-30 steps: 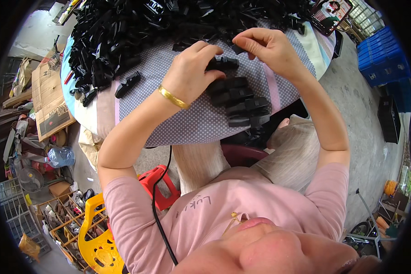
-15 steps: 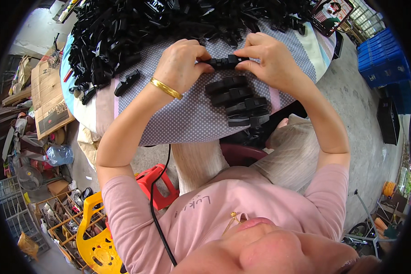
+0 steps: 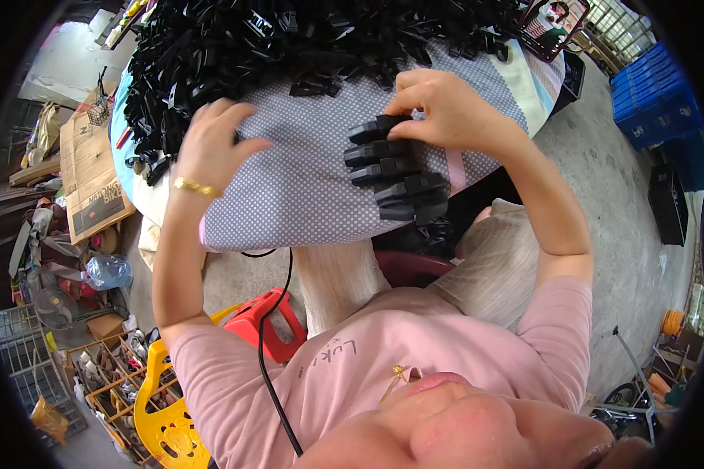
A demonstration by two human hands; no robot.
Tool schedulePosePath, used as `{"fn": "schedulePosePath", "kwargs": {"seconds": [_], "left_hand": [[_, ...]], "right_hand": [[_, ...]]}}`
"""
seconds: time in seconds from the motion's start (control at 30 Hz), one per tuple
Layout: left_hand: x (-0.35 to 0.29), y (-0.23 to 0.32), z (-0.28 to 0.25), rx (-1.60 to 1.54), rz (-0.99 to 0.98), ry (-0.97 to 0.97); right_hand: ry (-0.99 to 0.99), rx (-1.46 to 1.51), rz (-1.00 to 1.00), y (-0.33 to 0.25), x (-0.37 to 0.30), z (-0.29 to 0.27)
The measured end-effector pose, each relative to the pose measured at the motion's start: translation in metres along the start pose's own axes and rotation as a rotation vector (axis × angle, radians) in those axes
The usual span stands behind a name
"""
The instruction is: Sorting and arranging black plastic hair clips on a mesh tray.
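Locate the black part (image 3: 370, 130) at the far end of the row of black parts (image 3: 396, 168), just beside its nearest neighbour; all directions below are clock positions taken from this part, with 12 o'clock at the top of the view. Expect it to be light, stiff and probably hard plastic, with a smooth surface that may slip a little under dry fingertips; breakage seems unlikely, though any thin prongs would be the weak points. Take hold across its narrow width near the 3 o'clock end, thumb opposite fingers. Your right hand (image 3: 440, 108) does so, coming in from 3 o'clock, with thumb and fingers clamped on that end. The row extends toward 6 o'clock on the dotted cloth (image 3: 301, 184). Your left hand (image 3: 213, 146), wearing a gold bracelet (image 3: 197, 187), is well apart at 9 o'clock, thumb and fingers spread; a dark piece shows in the gap, and whether the hand touches it you cannot tell. A large pile of black parts (image 3: 235, 55) spans 10 to 1 o'clock. A lit screen (image 3: 554, 27) stands at 2 o'clock, blue crates (image 3: 655, 94) at 3, and a red stool (image 3: 270, 324) at 7.
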State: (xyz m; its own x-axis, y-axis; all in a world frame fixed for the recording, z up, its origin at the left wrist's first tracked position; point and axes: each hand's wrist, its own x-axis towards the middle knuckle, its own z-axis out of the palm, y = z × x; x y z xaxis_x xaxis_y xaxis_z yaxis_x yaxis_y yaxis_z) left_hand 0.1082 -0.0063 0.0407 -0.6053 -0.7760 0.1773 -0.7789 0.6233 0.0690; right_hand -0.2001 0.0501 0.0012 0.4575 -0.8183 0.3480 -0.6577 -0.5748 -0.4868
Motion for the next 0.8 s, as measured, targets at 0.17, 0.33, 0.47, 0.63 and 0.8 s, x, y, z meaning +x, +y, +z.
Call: {"fn": "schedulePosePath", "kwargs": {"seconds": [0.17,0.33,0.47,0.63,0.8], "left_hand": [[-0.043,-0.054,0.019,-0.008,-0.264,0.063],[-0.004,0.008,0.032,-0.193,-0.019,0.144],[0.038,0.056,0.058,-0.225,0.268,0.212],[0.068,0.079,0.068,-0.222,0.229,0.148],[0.062,0.082,0.073,-0.291,0.274,0.181]], "right_hand": [[-0.414,0.201,0.166,-0.003,0.012,-0.019],[0.382,-0.341,-0.046,0.022,0.017,0.02],[0.252,-0.41,-0.004,0.026,0.02,0.028],[0.301,-0.435,0.005,0.03,0.011,0.015],[0.278,-0.044,0.095,0.028,0.0,-0.007]]}}
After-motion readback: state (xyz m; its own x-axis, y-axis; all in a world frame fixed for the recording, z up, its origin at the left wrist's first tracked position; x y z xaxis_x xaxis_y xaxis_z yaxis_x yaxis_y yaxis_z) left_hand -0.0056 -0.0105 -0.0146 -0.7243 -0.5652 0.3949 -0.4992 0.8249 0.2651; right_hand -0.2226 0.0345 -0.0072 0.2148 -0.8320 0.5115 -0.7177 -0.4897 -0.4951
